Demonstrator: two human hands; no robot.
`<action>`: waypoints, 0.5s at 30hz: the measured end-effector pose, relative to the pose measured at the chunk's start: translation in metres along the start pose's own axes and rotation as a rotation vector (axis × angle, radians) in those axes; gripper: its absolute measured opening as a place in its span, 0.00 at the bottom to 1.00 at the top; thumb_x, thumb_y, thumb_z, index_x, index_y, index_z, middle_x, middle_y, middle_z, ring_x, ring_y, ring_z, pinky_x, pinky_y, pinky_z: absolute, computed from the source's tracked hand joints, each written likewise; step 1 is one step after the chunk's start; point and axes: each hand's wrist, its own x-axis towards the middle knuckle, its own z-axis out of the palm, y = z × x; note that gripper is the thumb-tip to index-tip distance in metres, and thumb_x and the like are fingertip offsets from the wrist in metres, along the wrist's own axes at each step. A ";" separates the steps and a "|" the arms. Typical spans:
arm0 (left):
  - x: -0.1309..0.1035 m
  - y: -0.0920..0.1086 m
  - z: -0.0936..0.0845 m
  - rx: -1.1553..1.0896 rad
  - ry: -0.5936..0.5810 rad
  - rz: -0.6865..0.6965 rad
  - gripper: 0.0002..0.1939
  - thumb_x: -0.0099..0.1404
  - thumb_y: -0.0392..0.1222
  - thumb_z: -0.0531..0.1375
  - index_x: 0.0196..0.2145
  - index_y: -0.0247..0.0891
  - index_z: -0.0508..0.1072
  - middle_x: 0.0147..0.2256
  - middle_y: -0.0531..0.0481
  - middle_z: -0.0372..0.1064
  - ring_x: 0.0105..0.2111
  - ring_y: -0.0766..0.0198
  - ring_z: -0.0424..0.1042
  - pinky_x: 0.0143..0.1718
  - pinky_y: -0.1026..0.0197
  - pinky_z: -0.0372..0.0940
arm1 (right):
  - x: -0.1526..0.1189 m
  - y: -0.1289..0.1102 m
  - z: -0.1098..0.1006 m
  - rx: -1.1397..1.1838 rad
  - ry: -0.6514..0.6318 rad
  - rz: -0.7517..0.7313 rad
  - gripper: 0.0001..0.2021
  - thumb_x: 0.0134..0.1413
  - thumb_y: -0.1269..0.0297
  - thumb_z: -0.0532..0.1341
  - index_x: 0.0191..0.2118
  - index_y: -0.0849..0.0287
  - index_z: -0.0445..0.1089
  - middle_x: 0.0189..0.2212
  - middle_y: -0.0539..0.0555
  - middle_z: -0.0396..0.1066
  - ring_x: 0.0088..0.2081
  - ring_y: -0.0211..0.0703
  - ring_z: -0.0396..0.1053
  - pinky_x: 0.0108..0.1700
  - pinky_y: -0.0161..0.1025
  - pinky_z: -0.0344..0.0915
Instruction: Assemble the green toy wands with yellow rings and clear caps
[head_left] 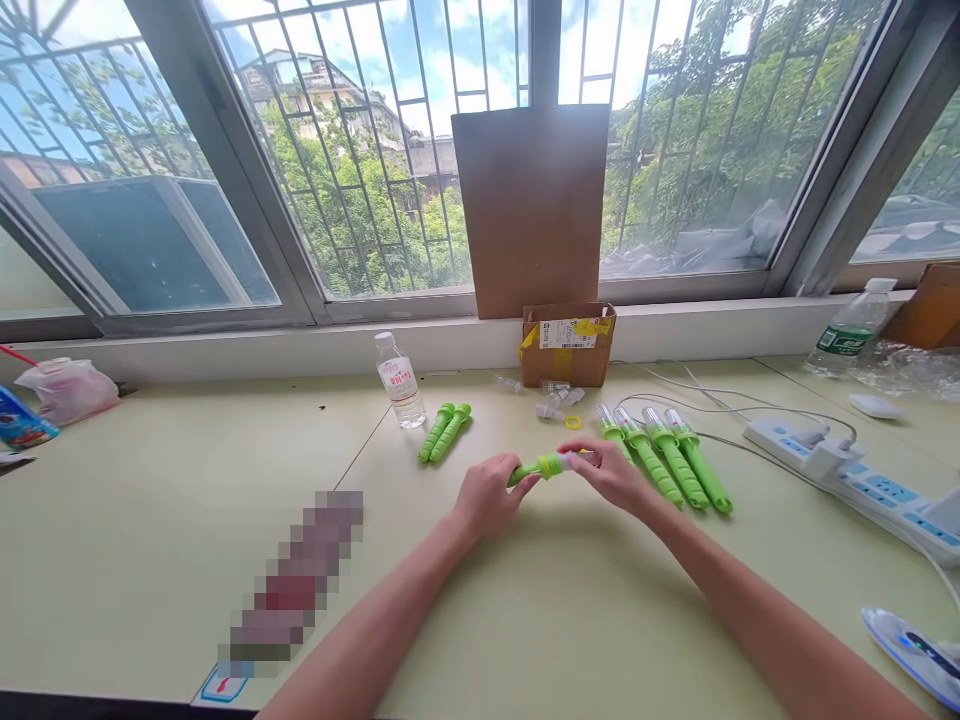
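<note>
My left hand (489,497) is wrapped round the green grip of a plastic stick (551,465) with a yellow-green ringed collar. At its other end my right hand (613,474) pinches a whitish, clear tip, partly hidden by the fingers. The stick is held nearly level above the table. Just beyond my right hand lie several green sticks (664,462) with spiral grips and clear tubes on their ends. Two green sticks (445,432) without visible clear tubes lie side by side to the left. Small clear plastic pieces (555,403) and a yellow ring (573,422) are scattered behind my hands.
A water bottle (400,385) stands left of a small cardboard box (568,350). At right, a power strip (862,475) with cables crosses the table near another bottle (851,330). A plastic bag (67,390) sits far left. A blurred strip (296,580) lies front left.
</note>
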 end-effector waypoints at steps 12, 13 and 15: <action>-0.004 -0.005 -0.003 -0.038 -0.019 0.101 0.15 0.65 0.53 0.52 0.31 0.38 0.66 0.29 0.50 0.68 0.26 0.66 0.64 0.26 0.63 0.52 | -0.007 -0.002 0.017 0.089 -0.056 -0.034 0.12 0.54 0.57 0.56 0.39 0.59 0.67 0.31 0.51 0.65 0.19 0.31 0.61 0.21 0.32 0.59; -0.004 -0.005 -0.002 -0.036 -0.015 0.104 0.14 0.65 0.52 0.52 0.31 0.38 0.66 0.29 0.50 0.68 0.26 0.66 0.64 0.26 0.63 0.52 | -0.007 -0.002 0.017 0.088 -0.055 -0.034 0.12 0.54 0.56 0.56 0.39 0.59 0.67 0.31 0.50 0.65 0.19 0.31 0.61 0.21 0.32 0.59; -0.004 -0.006 -0.002 -0.032 -0.005 0.111 0.13 0.64 0.51 0.53 0.31 0.38 0.65 0.29 0.51 0.68 0.27 0.65 0.64 0.26 0.63 0.52 | -0.007 -0.002 0.019 0.076 -0.050 -0.038 0.12 0.54 0.56 0.56 0.39 0.59 0.66 0.30 0.50 0.65 0.20 0.32 0.62 0.21 0.32 0.59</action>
